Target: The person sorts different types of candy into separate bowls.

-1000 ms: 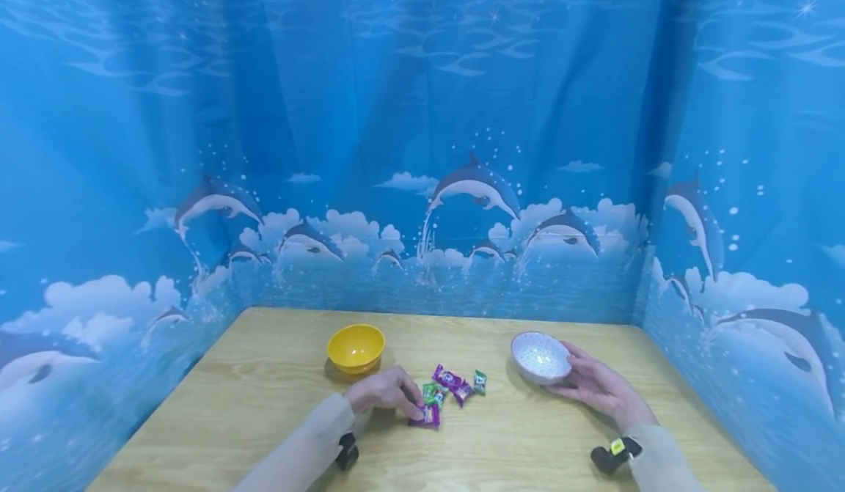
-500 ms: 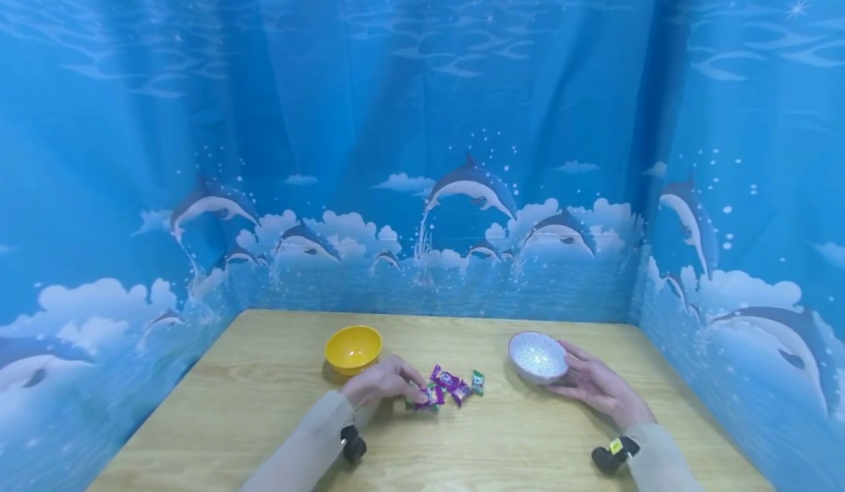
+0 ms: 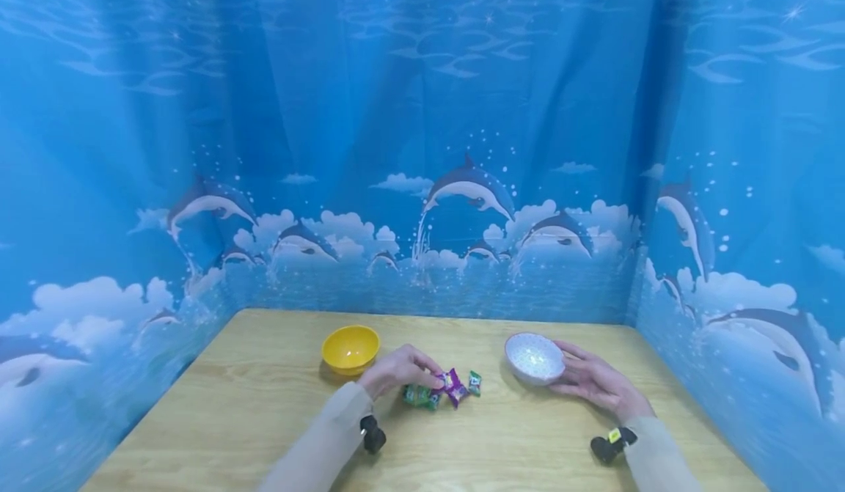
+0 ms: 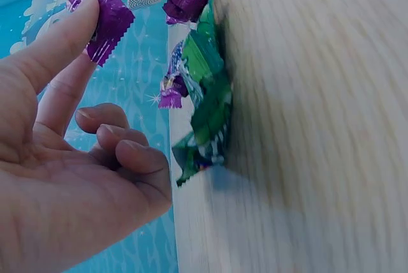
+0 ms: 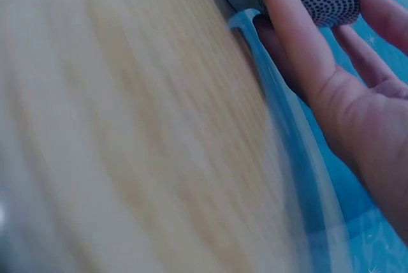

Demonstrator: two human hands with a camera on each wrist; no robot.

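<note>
Between thumb and index finger, my left hand [image 3: 399, 371] pinches a purple-wrapped candy [image 4: 109, 23], lifted off the tabletop in the left wrist view. Under and beside that hand lie green-wrapped candies [image 4: 205, 104]. Another purple candy [image 3: 457, 395] rests just right of them, and a single green candy [image 3: 475, 383] lies slightly apart. My right hand [image 3: 601, 386] holds a white speckled bowl [image 3: 535, 360] by its right side, thumb on the near side and fingers behind. The dotted outer wall of this bowl shows in the right wrist view.
A yellow bowl [image 3: 351, 350] stands on the wooden table [image 3: 264, 404], behind and left of my left hand. Blue dolphin-print curtains [image 3: 422, 279] enclose the table at the back and both sides. Each wrist carries a small black camera [image 3: 372, 435].
My left hand has raised the purple candy from the pile's near side and moved it away from me and rightward. Green candies beneath are now uncovered. The right hand keeps its hold on the bowl.
</note>
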